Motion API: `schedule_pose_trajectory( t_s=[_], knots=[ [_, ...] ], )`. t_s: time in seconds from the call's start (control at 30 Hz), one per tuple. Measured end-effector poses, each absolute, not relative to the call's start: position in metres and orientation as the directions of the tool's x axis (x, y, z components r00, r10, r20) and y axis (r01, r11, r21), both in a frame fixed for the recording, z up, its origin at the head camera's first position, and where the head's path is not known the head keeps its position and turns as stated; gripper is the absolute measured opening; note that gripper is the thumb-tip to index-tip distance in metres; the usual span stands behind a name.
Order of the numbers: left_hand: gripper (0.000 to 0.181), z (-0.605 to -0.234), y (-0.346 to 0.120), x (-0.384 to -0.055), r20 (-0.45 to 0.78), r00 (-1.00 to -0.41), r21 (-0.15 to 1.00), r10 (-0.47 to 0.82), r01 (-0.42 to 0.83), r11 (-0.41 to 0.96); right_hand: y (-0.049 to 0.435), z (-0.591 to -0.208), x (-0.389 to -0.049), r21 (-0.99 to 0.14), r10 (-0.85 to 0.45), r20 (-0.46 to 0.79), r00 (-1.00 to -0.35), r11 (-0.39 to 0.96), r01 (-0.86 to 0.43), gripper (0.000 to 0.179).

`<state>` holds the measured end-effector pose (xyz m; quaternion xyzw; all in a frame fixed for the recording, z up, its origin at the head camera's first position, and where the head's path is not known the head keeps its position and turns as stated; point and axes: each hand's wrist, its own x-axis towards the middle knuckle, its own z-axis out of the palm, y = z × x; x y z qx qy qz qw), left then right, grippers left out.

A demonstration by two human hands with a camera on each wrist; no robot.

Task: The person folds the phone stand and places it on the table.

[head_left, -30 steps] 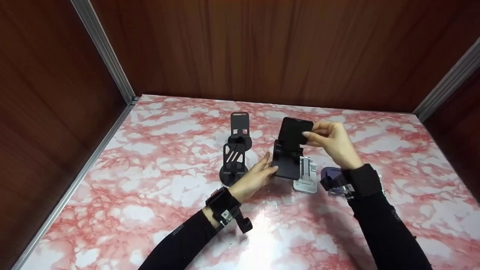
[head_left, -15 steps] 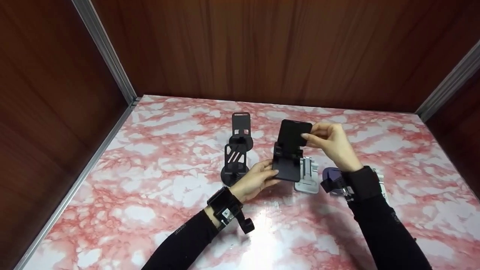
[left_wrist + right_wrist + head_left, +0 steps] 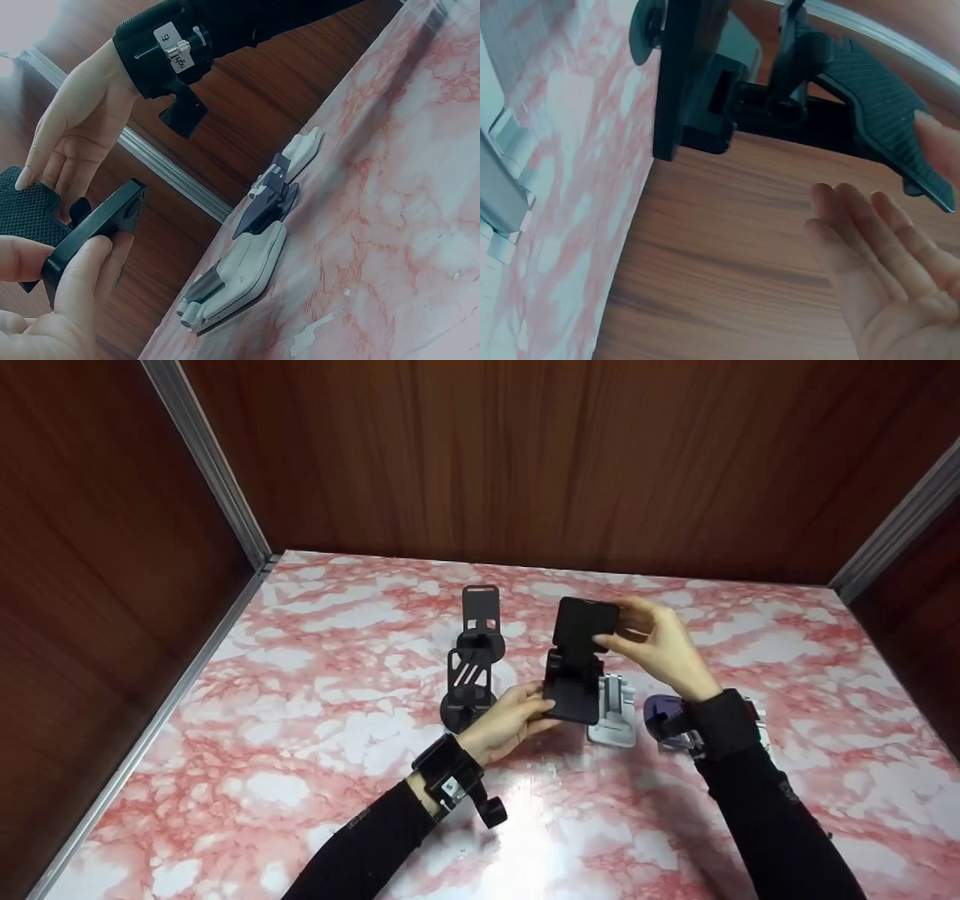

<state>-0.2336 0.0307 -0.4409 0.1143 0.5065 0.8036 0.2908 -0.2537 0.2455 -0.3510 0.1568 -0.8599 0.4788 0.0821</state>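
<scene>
Both hands hold a black folding phone stand [image 3: 571, 699] raised over the table. My left hand [image 3: 504, 725] grips its lower slab at the left edge, thumb on top, as the left wrist view also shows. My right hand [image 3: 666, 649] has its thumb on the front of the upper plate [image 3: 585, 622], with the fingers behind its right edge. In the right wrist view the textured plate [image 3: 885, 105] is under the thumb, while the other fingers spread below. The plate stands angled up from the slab at the hinge. A silver-white phone stand [image 3: 611, 729] lies just under it.
Two black phone stands, one behind [image 3: 481, 607] and one with a slotted plate [image 3: 469, 681], stand upright left of the hands. A purple stand [image 3: 664, 709] and a white one [image 3: 304, 150] lie to the right, partly hidden by the right wrist. Wood-grain panels [image 3: 480, 465] enclose the marbled table [image 3: 225, 780].
The right hand and upper plate have shifted slightly left, and the thumb sits lower on the plate. The left index finger, raised earlier, now lies beside the slab.
</scene>
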Motion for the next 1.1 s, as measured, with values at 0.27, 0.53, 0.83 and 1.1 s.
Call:
schedule_pose_trajectory(
  t_s=[0.27,0.53,0.83,1.1],
  knots=[
    [0.044,-0.44,0.031,-0.232,-0.118,-0.802,0.884,0.586,-0.353,-0.306,0.245,-0.362,-0.261,-0.816,-0.259,0.263,-0.93,0.454,-0.357,0.039],
    [0.044,-0.44,0.031,-0.231,-0.121,-0.803,0.889,0.584,-0.35,-0.297,0.246,-0.363,-0.262,-0.823,-0.269,0.271,-0.924,0.434,-0.367,0.039],
    [0.044,-0.439,0.03,-0.232,-0.117,-0.801,0.895,0.587,-0.342,-0.288,0.247,-0.363,-0.26,-0.804,-0.299,0.304,-0.905,0.429,-0.412,0.039],
    [0.043,-0.437,0.03,-0.231,-0.125,-0.807,0.891,0.577,-0.347,-0.294,0.244,-0.362,-0.258,-0.78,-0.298,0.341,-0.891,0.439,-0.446,0.036]
  ],
)
